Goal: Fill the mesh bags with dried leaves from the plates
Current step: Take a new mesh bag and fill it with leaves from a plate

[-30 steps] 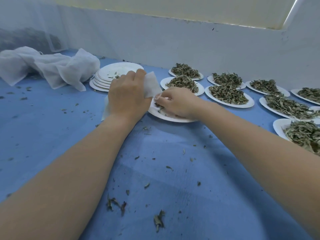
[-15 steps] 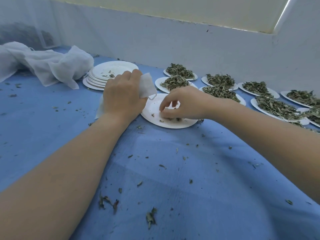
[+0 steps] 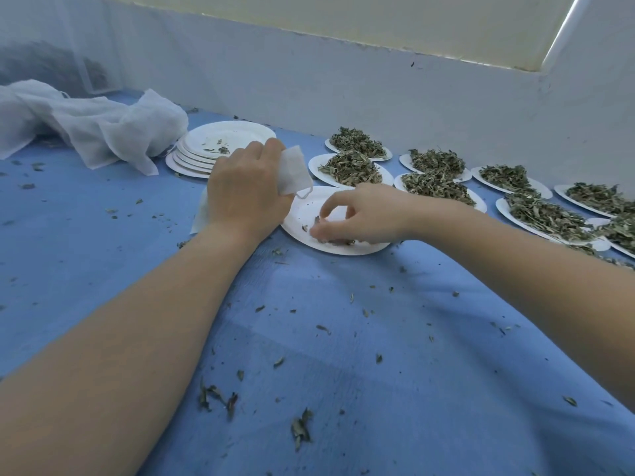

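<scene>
Fingers of the right hand (image 3: 360, 218) are curled down onto a nearly bare white plate (image 3: 309, 207), the fingertips (image 3: 318, 231) pinching at the last few dried leaf scraps (image 3: 335, 240) that lie along its near edge. Just left of that plate the left hand (image 3: 245, 194) is clenched round a small white mesh bag (image 3: 292, 170), knuckles up; one corner of the bag sticks out past the fingers toward the wall and a thin loop hangs from it above the plate's rim, while more white fabric shows under the wrist on the blue table cover (image 3: 343, 338). Whether the bag's mouth is open I cannot tell from where I stand. Behind the left hand sits a stack of emptied plates (image 3: 206, 149), only a few crumbs on the top one. To the right, running along the pale wall (image 3: 343, 84), are plates heaped with dried leaves (image 3: 350, 164); at least 7 heaps show, the farthest cut off by the edge of view. A crumpled heap of white netting (image 3: 103, 128) lies at the far left, touching the stack of plates. Loose leaf bits (image 3: 300, 429) are scattered over the cover between the 2 forearms and nearer the person.
</scene>
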